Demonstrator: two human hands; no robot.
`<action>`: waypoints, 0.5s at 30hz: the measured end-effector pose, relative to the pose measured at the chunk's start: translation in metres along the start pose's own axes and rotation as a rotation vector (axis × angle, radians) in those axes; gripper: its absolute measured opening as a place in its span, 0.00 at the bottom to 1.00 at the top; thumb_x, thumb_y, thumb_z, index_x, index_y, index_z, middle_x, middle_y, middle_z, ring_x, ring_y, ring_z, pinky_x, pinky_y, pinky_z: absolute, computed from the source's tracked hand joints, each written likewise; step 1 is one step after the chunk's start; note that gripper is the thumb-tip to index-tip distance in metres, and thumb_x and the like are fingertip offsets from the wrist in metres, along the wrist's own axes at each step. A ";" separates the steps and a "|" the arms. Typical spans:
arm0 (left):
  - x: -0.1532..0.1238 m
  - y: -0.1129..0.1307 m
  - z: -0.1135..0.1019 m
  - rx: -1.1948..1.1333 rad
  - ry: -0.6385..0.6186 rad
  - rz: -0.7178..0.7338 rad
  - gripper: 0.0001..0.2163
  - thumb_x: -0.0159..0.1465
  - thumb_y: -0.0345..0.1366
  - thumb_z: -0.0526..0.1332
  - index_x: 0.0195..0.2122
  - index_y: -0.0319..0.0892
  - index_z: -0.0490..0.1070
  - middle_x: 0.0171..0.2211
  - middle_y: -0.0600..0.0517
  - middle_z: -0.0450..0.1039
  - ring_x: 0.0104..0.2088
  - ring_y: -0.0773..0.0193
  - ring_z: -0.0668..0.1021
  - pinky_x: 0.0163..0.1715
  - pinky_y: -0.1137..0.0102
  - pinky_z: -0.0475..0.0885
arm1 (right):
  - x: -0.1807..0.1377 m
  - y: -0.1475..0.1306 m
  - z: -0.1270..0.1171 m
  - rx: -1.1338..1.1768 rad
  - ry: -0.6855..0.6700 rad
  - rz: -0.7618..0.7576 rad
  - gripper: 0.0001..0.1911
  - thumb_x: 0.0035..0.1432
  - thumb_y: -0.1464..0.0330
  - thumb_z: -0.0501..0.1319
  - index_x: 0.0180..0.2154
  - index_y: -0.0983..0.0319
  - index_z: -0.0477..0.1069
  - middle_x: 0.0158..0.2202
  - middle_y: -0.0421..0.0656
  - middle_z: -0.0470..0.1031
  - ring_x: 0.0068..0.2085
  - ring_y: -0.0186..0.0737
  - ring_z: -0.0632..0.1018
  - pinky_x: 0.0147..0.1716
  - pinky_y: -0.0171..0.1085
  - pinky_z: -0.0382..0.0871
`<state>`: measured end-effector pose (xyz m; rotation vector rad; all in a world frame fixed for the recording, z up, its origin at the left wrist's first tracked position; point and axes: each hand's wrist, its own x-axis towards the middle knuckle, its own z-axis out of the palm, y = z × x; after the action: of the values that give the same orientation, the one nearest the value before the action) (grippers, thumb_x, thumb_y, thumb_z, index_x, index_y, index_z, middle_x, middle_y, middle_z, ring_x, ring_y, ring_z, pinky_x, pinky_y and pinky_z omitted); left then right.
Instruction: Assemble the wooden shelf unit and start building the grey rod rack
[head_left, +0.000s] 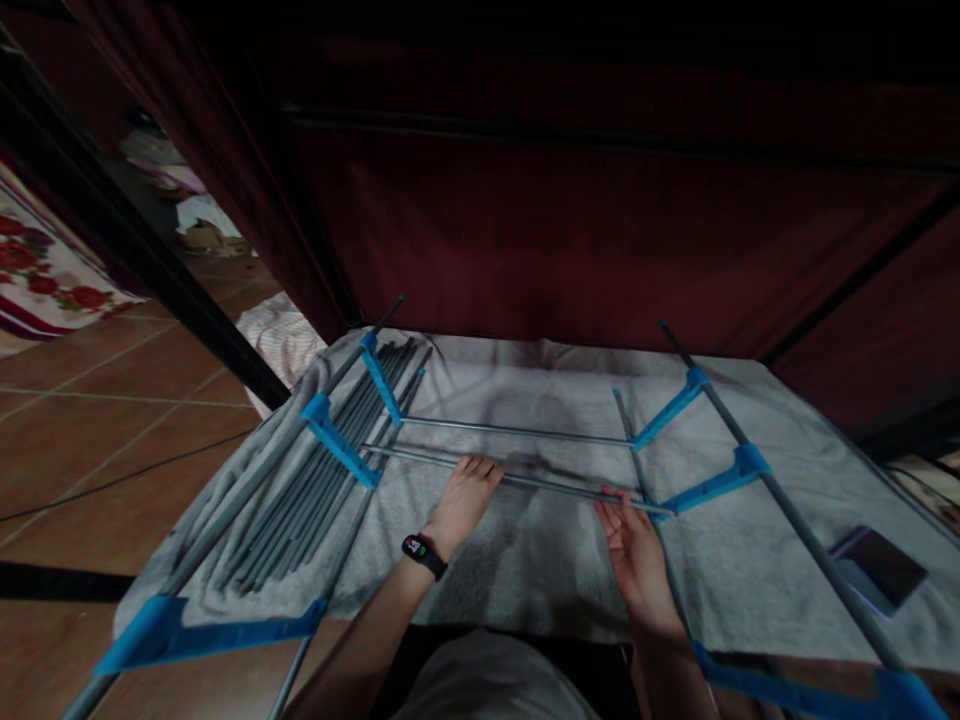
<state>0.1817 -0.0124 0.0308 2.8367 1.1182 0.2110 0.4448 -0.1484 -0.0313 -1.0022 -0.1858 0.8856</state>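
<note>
A thin grey metal rod (555, 487) runs crosswise in front of me. My left hand (469, 495), with a dark smart band on its wrist, is closed over the rod left of its middle. Nearer the rod's right end, my right hand (630, 550) grips it from below with thumb and fingers. The rod's left end lies by a blue plastic bracket (341, 448), its right end by another blue bracket (709, 490); whether either end is seated I cannot tell. Beyond it, a second crossbar (517, 432) spans two farther blue brackets.
Long grey side poles (802, 525) flank both sides. A bundle of grey tubes (315, 480) lies at left on the grey blanket (510, 375). A phone (879, 570) rests at right. Dark red fabric (555, 250) hangs behind; a dark post (165, 250) stands at left.
</note>
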 end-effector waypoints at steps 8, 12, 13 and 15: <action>-0.002 -0.031 0.015 0.043 0.070 -0.121 0.17 0.71 0.24 0.53 0.52 0.41 0.79 0.45 0.44 0.81 0.47 0.52 0.79 0.53 0.58 0.68 | 0.037 0.017 0.017 0.150 -0.011 0.045 0.12 0.52 0.64 0.79 0.34 0.55 0.78 0.36 0.37 0.85 0.38 0.37 0.85 0.44 0.38 0.83; 0.002 -0.046 0.023 0.074 0.081 -0.149 0.18 0.72 0.24 0.51 0.52 0.39 0.79 0.45 0.41 0.81 0.48 0.49 0.80 0.53 0.57 0.68 | 0.062 0.027 0.019 0.168 -0.001 0.057 0.08 0.54 0.69 0.75 0.33 0.57 0.78 0.35 0.37 0.85 0.37 0.36 0.84 0.44 0.37 0.81; 0.002 -0.048 0.025 0.074 0.081 -0.153 0.19 0.71 0.23 0.50 0.52 0.38 0.79 0.45 0.40 0.81 0.48 0.49 0.80 0.53 0.56 0.68 | 0.068 0.028 0.019 0.172 0.006 0.057 0.08 0.54 0.70 0.75 0.33 0.57 0.77 0.34 0.37 0.84 0.37 0.36 0.84 0.44 0.37 0.81; 0.003 -0.052 0.029 0.067 0.088 -0.161 0.19 0.71 0.23 0.50 0.52 0.37 0.80 0.45 0.39 0.81 0.48 0.48 0.81 0.53 0.56 0.68 | 0.077 0.031 0.017 0.182 0.023 0.054 0.08 0.54 0.70 0.75 0.32 0.57 0.76 0.33 0.36 0.84 0.37 0.36 0.84 0.44 0.37 0.81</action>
<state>0.1534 0.0264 -0.0042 2.8007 1.3897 0.2942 0.4687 -0.0747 -0.0655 -0.8504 -0.0573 0.9227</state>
